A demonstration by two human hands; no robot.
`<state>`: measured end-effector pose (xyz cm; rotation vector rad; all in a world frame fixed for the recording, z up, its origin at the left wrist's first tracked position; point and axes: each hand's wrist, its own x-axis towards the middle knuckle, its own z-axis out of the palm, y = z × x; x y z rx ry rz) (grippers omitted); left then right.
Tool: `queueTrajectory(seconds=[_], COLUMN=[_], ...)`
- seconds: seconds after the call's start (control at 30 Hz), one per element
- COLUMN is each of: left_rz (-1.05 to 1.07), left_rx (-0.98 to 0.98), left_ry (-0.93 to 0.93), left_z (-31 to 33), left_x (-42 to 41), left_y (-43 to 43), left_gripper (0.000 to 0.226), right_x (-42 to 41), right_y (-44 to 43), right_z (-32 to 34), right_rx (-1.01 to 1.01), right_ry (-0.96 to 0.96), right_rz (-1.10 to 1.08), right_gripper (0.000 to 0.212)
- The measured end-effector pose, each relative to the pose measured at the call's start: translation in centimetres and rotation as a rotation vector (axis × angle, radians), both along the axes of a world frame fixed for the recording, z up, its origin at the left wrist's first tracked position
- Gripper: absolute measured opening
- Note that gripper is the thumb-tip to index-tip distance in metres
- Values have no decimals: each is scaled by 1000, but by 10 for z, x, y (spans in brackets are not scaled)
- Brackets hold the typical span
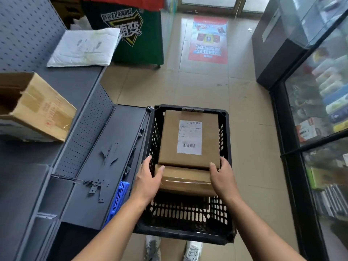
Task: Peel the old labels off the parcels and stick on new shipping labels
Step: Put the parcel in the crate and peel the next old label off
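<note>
- Carton (37, 110) lies open on the counter (79, 78), far left.
- Left hand (148, 178) grips the stacked parcels' (185, 180) left corner.
- Top parcel (169, 140), white label (189, 137) up, sits inside the crate (190, 236).
- Right hand (223, 178) grips their right corner.

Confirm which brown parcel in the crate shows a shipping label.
The upper parcel: its white barcoded label faces up. The lower parcel beneath it shows only clear tape.

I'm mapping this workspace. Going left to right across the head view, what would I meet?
From the left: open cardboard box → blue plastic crate → left hand → white shipping label on the top parcel → right hand → glass display cabinet.
</note>
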<state>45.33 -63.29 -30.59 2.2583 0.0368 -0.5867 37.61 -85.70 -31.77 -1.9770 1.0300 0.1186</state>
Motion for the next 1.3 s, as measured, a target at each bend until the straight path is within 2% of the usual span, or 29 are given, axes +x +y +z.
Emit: queueTrajectory(seconds=[0.37, 0.63, 0.9, 1.1, 1.3], left_rz=[-80, 208, 527, 787, 985], left_rx=[155, 230, 396, 531, 657], left_ry=[-478, -727, -875, -859, -823], left_z=[174, 305, 377, 402, 416], left_x=[40, 4, -82, -202, -324], left_y=[45, 139, 276, 419, 527], left_gripper=[54, 51, 50, 52, 51], right_x=[58, 95, 81, 21, -56], right_y=[35, 125, 289, 457, 599], right_z=[177, 302, 372, 402, 409], right_rx=[-378, -476, -430, -364, -251], right_ry=[-271, -519, -772, -919, -1009], right_rz=[385, 688, 988, 1251, 1418], right_gripper=[40, 40, 35, 36, 34])
